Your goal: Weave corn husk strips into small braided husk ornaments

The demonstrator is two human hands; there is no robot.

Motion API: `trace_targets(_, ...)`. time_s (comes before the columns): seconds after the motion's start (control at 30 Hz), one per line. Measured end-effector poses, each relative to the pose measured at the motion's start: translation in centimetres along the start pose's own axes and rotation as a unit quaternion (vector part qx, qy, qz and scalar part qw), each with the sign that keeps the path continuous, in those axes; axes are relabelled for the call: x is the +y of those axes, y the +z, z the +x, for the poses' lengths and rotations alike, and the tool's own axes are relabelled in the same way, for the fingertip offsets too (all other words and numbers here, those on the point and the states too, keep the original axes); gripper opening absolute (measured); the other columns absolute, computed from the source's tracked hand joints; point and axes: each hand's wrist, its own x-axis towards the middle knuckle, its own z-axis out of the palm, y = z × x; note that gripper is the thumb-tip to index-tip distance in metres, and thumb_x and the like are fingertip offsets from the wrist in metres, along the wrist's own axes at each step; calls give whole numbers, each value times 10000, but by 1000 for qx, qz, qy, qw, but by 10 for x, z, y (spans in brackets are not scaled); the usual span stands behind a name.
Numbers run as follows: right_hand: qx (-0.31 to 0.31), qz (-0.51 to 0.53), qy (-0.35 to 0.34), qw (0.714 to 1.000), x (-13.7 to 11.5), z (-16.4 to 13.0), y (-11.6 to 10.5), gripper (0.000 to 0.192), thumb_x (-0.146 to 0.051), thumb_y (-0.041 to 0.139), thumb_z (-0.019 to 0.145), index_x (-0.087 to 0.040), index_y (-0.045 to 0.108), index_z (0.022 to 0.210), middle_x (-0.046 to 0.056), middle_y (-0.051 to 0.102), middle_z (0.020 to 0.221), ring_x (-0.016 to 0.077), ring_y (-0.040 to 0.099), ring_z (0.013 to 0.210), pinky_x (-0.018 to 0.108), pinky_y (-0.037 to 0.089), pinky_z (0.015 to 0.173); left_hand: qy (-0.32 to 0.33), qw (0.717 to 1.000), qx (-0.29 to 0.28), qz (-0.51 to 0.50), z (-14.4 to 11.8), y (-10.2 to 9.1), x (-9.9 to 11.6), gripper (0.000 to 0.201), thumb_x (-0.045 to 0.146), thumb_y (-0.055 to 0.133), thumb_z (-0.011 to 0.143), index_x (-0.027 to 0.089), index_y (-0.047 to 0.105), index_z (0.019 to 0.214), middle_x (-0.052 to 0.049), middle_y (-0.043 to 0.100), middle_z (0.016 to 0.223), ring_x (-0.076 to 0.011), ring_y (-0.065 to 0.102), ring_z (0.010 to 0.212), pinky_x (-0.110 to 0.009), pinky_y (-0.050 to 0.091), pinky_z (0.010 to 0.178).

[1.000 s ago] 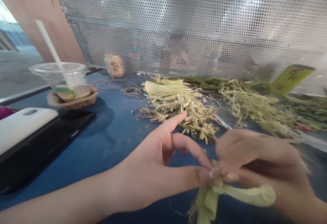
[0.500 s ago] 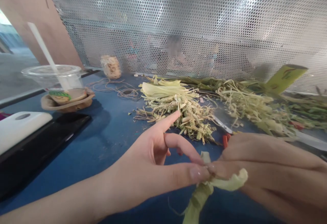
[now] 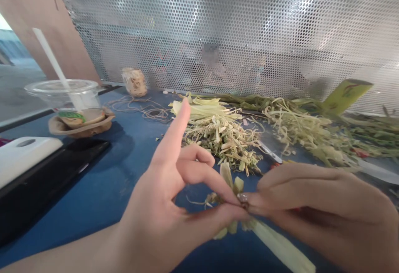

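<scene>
Left hand point(image 3: 168, 206) pinching pale green leaf strip point(image 3: 274, 244) between thumb and middle finger, index finger raised, right hand point(image 3: 314, 206) gripping same strip at fingertips, strip's long axis running lower right, above blue tabletop point(image 3: 124, 169)

Blue table point(image 3: 124, 169) backed by a perforated metal screen point(image 3: 249, 28). At left: a clear plastic cup point(image 3: 67, 94) with a white straw point(image 3: 51, 61), seated in a brown paper holder point(image 3: 81, 126); a white device point(image 3: 21, 158) lying on a black one point(image 3: 56, 173); a spool of twine point(image 3: 134, 82) with loose twine point(image 3: 140, 107) beside it. Centre and right: heaps of pale green plant strips point(image 3: 218, 129), a second heap point(image 3: 308, 134), and a green card point(image 3: 347, 94) leaning against the screen.
</scene>
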Motion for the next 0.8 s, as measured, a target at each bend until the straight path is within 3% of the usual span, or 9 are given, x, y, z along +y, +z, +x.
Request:
trace_targets(0.17,-40,-48,73,995,1,-3,0,145,-72,653,699,-208,683,738,-34,646,636,38,580,511,75,455,476,71,985,17,158,-1,0,4,1015,171,664,716,354,-58,1405,106,637,580,-169,582,765,-306,418,871)
trace_targets(0.27,-78,-86,87,989,4,-7,1,142,-96,606,749,-232,644,746,-61,626,677,17,567,554,59,441,548,107,950,29,291,-1,-1,5,864,247,652,727,325,129,1411,87,611,584,-168,573,773,-300,386,919)
trace_targets(0.33,-105,-144,71,981,5,-8,2,125,-127,562,791,-233,619,758,-60,625,700,35,579,580,100,437,550,128,932,20,338,0,-1,4,736,249,600,764,324,221,1390,80,586,589,-164,573,770,-280,403,873)
trace_targets(0.4,-119,-229,29,966,4,-10,4,170,-180,480,854,-231,613,759,-43,626,689,70,572,538,179,416,489,151,923,19,354,1,0,1,746,237,574,785,331,164,1401,95,560,585,-152,575,740,-285,403,854)
trace_targets(0.5,-91,-307,-37,947,3,-14,6,344,-199,351,904,-238,600,670,-20,580,564,102,467,389,285,317,411,196,911,28,362,4,-1,-5,840,291,576,790,298,18,1417,116,543,571,-148,577,728,-339,373,890)
trace_targets(0.6,-63,-229,-5,971,4,-24,8,437,-317,288,926,-272,577,600,-19,447,428,116,385,343,322,256,418,223,901,9,371,7,-3,-9,974,420,610,741,221,-64,1415,100,606,654,-186,586,848,-386,337,926)
trace_targets(0.67,-74,-181,6,981,7,-32,10,481,-519,235,896,-292,606,691,-8,432,434,139,411,370,328,251,418,235,896,-17,376,8,-4,-9,1065,471,632,700,218,-130,1401,80,662,803,-212,567,966,-406,287,966)
trace_targets(0.73,-76,-151,8,986,9,-39,11,442,-545,274,878,-290,626,801,5,455,458,157,441,401,331,272,432,255,892,-46,370,7,-4,-8,1022,385,627,736,266,-147,1392,85,684,899,-204,556,1017,-397,255,983)
trace_targets(0.8,-85,-127,9,988,10,-42,11,390,-519,318,876,-292,635,872,28,508,500,177,480,446,342,302,453,265,893,-45,361,5,-3,-7,927,216,576,783,318,-114,1394,107,696,855,-183,567,1003,-370,273,955)
